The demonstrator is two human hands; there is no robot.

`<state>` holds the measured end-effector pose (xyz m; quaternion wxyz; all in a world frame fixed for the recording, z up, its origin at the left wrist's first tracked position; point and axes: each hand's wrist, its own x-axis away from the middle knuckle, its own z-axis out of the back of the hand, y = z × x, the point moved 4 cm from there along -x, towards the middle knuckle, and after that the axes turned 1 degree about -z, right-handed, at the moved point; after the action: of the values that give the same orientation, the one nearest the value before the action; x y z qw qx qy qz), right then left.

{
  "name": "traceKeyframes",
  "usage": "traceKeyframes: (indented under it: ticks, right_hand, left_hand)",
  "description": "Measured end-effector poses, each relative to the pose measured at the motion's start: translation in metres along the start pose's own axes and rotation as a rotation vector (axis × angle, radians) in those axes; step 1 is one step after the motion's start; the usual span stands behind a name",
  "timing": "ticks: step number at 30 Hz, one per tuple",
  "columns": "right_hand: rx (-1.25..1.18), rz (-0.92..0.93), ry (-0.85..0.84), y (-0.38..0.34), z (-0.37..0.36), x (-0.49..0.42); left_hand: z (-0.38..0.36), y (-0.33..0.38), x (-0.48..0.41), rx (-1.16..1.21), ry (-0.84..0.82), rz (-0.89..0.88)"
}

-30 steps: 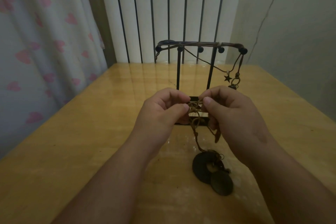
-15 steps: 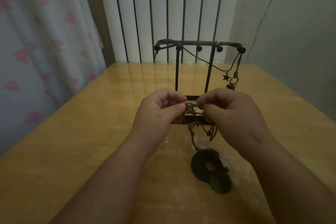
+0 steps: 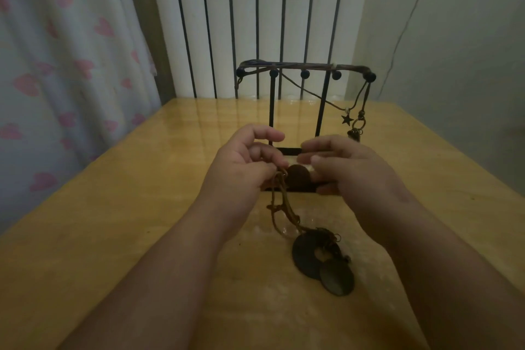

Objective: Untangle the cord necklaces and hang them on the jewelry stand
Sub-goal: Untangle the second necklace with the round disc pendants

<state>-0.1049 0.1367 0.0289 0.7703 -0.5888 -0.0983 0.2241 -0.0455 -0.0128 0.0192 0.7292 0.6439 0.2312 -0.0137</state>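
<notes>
A black metal jewelry stand (image 3: 322,111) stands at the middle of the wooden table (image 3: 142,207). Thin necklaces hang from its top bar, with a star charm (image 3: 347,119) at its right end. My left hand (image 3: 241,170) pinches the brown cord necklace (image 3: 285,207) at its upper end. The cord drops to the table and ends in two dark disc pendants (image 3: 309,257) lying flat. A small brown disc (image 3: 297,176) shows between my hands. My right hand (image 3: 352,170) is blurred, its fingers stretched toward the left, and no cord shows in it.
A white curtain with pink hearts (image 3: 56,65) hangs along the table's left side. White vertical slats (image 3: 244,23) stand behind the stand, and a grey wall (image 3: 454,51) with a thin wire is at the right.
My hands have drawn apart. The right hand has let go of the cord and its fingers have straightened. The cord now hangs from my left hand alone, and a brown disc has come into view.
</notes>
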Motion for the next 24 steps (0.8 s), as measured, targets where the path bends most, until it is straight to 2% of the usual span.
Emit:
traceKeyframes:
  ticks: [2,5,9,12,16,19,24]
  right_hand:
    - [0.013,-0.104,-0.075,0.005,-0.007,-0.002]
    - [-0.033,-0.219,-0.068,0.005,-0.01,-0.006]
    - [0.051,-0.027,-0.068,0.002,-0.002,0.003]
    - [-0.052,0.01,-0.018,-0.001,-0.001,0.006]
    - [-0.154,-0.034,0.152,-0.001,0.005,0.0]
    - [-0.383,-0.066,0.303,0.002,0.015,-0.002]
    - [-0.514,0.019,0.567,0.001,0.028,0.007]
  left_hand:
    - [-0.002,0.002,0.001,-0.014,0.002,-0.005]
    - [0.0,0.002,0.001,-0.024,0.037,-0.013]
    - [0.002,0.001,0.0,-0.043,0.061,-0.011]
    - [0.002,0.002,0.001,-0.011,0.04,-0.012]
    - [0.001,0.004,0.001,0.008,0.015,-0.016]
    - [0.004,0.004,0.001,0.009,0.02,-0.016]
    - [0.003,0.005,0.0,-0.011,-0.004,-0.014]
